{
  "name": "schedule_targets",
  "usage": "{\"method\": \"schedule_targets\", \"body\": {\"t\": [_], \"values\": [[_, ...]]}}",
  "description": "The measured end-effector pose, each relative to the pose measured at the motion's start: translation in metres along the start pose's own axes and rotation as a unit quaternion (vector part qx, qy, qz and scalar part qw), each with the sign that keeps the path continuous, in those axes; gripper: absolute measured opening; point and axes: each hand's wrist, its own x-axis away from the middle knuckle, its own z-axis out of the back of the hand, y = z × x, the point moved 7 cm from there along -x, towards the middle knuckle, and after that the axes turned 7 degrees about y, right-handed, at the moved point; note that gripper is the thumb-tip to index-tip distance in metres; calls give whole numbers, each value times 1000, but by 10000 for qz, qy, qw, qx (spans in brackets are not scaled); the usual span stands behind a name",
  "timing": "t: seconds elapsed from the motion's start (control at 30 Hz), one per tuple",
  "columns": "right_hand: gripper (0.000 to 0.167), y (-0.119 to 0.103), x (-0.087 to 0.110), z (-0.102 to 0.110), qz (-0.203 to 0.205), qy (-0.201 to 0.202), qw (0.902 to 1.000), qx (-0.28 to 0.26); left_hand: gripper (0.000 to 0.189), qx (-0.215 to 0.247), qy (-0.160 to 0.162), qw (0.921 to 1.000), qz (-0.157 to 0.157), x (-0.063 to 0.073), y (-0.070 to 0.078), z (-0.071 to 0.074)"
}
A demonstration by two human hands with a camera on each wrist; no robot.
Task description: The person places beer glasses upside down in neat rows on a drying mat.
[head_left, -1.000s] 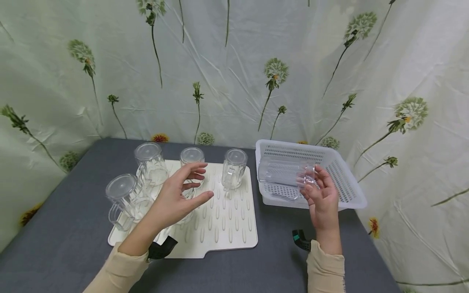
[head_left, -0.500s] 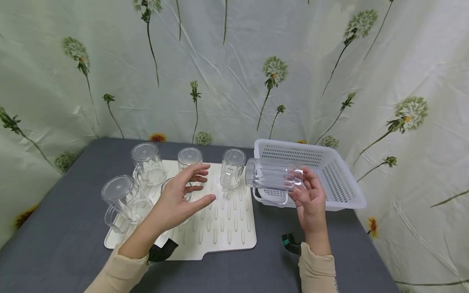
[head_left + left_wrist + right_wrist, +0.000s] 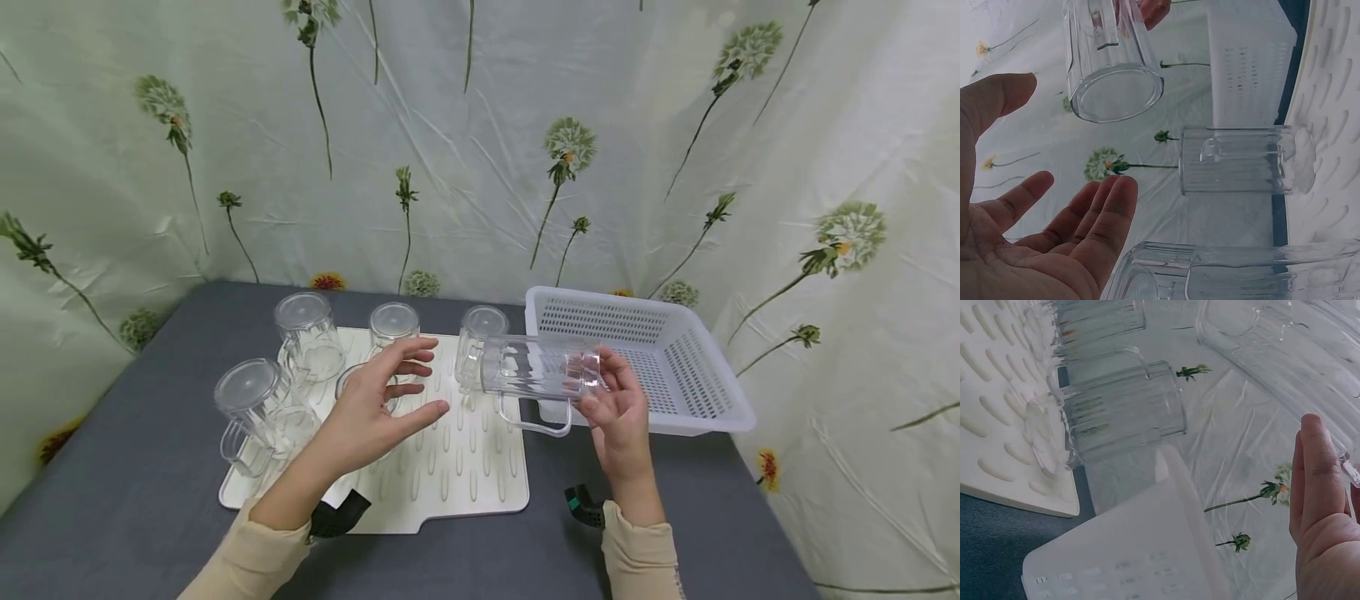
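Note:
A clear glass mug (image 3: 532, 367) lies sideways in the air, its handle (image 3: 536, 421) hanging below. My right hand (image 3: 618, 408) grips it by its right end, in front of the basket's left side. Over the white drying mat (image 3: 472, 475) my left hand (image 3: 375, 408) is held with fingers spread and thumb apart, touching nothing. In the left wrist view the held mug's (image 3: 1116, 94) round end faces that palm. Several similar mugs, such as one at the front left (image 3: 251, 400) and one at the back left (image 3: 303, 333), stand on the mat; one is partly hidden behind my left hand.
A white perforated basket (image 3: 720, 392) stands right of the mat on a dark grey tabletop (image 3: 517, 558). A flower-printed curtain (image 3: 480, 208) hangs behind the table. One mug (image 3: 1235, 159) stands near the mat's back right corner, close to the basket.
My right hand has carried the mug leftward from over the basket to the mat's right edge. My left hand has stayed nearly in place, fingers still spread.

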Motion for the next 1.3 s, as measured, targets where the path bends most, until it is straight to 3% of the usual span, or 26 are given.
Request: {"method": "schedule_targets", "body": {"t": [0.27, 1.13, 1.3], "values": [[60, 2, 1, 0, 25, 22, 9999, -155, 73, 33, -17, 10000, 29, 0, -1, -1], [62, 11, 9, -29, 299, -682, 9946, -725, 74, 235, -219, 9993, 177, 3, 0, -7], [63, 13, 12, -37, 290, -844, 9941, -610, 75, 374, -272, 9985, 289, 3, 0, -10]]}}
